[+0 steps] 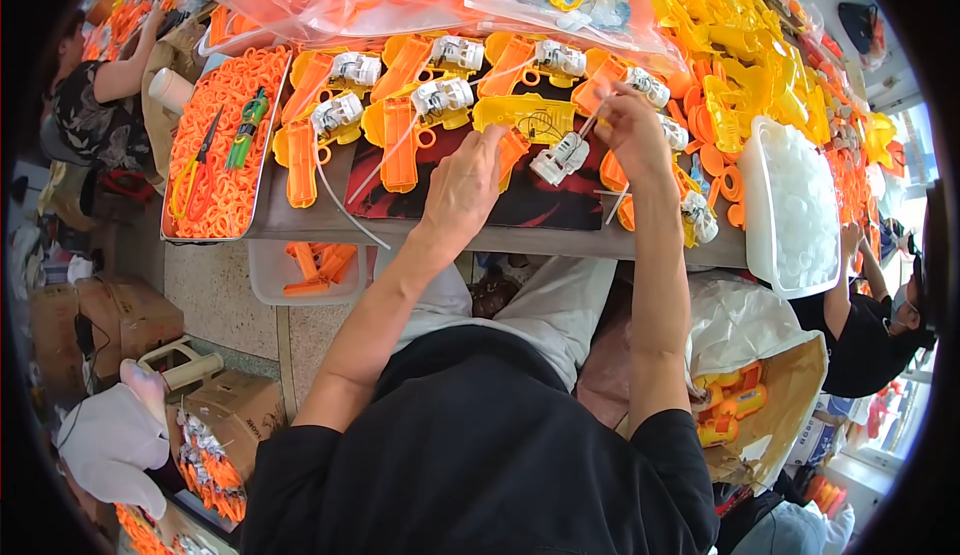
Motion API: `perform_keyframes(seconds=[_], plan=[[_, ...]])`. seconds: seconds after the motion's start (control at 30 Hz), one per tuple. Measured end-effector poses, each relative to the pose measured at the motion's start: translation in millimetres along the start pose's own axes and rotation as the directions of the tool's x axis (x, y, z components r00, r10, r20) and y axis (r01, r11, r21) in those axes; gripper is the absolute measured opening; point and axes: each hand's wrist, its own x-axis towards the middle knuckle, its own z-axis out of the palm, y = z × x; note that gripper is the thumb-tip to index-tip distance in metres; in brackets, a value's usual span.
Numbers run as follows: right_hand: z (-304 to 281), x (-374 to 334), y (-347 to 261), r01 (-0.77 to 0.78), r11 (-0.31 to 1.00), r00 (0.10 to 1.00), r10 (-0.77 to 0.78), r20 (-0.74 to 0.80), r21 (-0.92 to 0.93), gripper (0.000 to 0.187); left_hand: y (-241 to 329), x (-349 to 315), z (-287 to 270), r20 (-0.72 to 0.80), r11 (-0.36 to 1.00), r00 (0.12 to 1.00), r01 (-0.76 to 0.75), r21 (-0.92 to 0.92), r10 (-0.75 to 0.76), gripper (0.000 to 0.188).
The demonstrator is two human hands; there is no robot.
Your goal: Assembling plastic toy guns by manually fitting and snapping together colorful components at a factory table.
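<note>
Yellow toy shell (525,115) under the hands — white motor unit (560,158), orange rings (235,125), red-and-black mat (540,200).

Yellow toy-gun shell half (527,115), open side up, flat on the counter; white motor unit (560,158) with thin tube, tilted just below it.

Toy assembly workshop: workbench (300,220) heaped with orange and yellow plastic parts (230,125)
</note>
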Motion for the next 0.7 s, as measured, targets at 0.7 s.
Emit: perform_keyframes(seconds=[0.7], plan=[[24,-76,28,0.372,0.163,0.867,-0.412,0.28,-0.914,0.04,-1,-5,-12,0.226,0.974,0.961,-0.189,0.123,0.158,0.058]])
